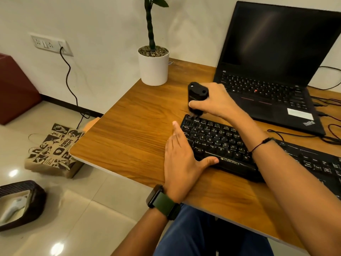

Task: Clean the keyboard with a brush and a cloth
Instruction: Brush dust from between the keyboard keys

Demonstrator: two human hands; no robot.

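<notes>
At the keyboard's (217, 145) far-left corner, your right hand (214, 102) grips the brush (197, 97), bristles touching the keys. Your left hand (181, 159) lies flat and spread against its left edge. Stiff, light, likely to slide: brace that edge.

A plain off-white wall (103, 24) carries a white socket plate (50, 44) with 1 black cable (69, 71) trailing to the glossy beige tiled floor (77, 215). The wood-grain surface (129, 130) glows under warm light.
</notes>
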